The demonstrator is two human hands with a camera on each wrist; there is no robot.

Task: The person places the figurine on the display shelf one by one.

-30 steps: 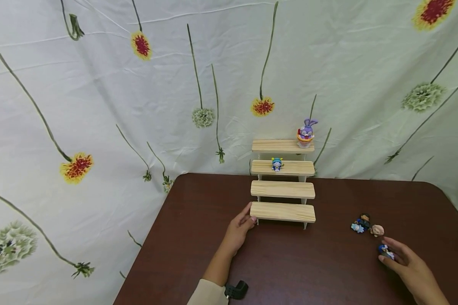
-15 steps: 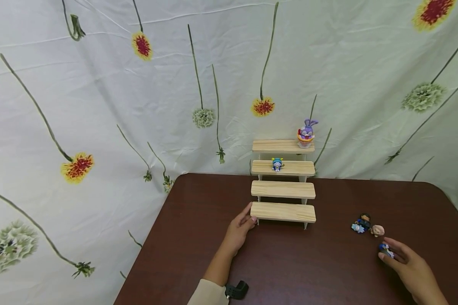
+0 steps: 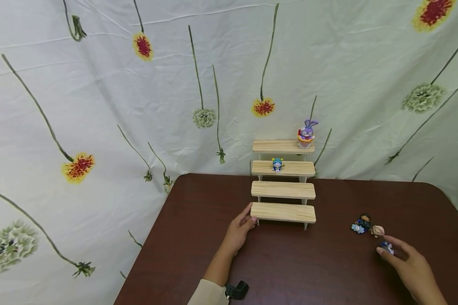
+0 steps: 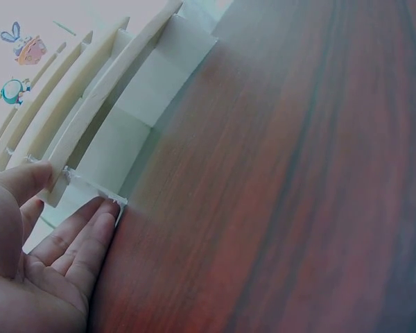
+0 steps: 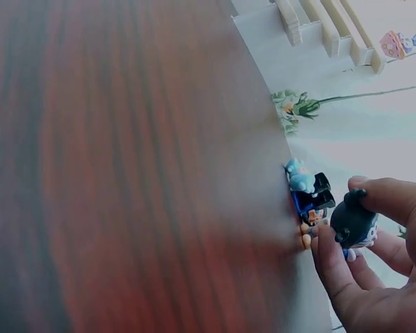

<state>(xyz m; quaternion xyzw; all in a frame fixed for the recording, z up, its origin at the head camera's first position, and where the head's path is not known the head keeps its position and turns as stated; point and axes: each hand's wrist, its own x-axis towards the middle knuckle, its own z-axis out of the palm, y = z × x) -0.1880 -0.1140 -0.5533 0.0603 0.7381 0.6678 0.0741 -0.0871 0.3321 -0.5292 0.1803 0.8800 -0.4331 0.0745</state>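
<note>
In the head view my left hand (image 3: 237,232) grips the left end of the lowest board of a four-tier wooden step shelf (image 3: 283,212). The left wrist view has the thumb at the board's end and the fingers along the side support (image 4: 93,184). My right hand (image 3: 410,262) pinches a small dark blue and white figurine (image 5: 353,220) between thumb and fingers. Just beyond it lie a pinkish figurine (image 3: 377,230), a light blue one (image 3: 357,228) and a dark-haired one (image 3: 364,221).
A purple rabbit figurine (image 3: 306,133) stands at the right of the top tier. A blue figurine with yellow ears (image 3: 277,164) sits on the tier below. The dark brown table (image 3: 309,267) meets a flower-print cloth (image 3: 168,76) behind.
The figurine in my right hand has turned and tilted, and that hand has shifted slightly. My left hand has stayed at the shelf.
</note>
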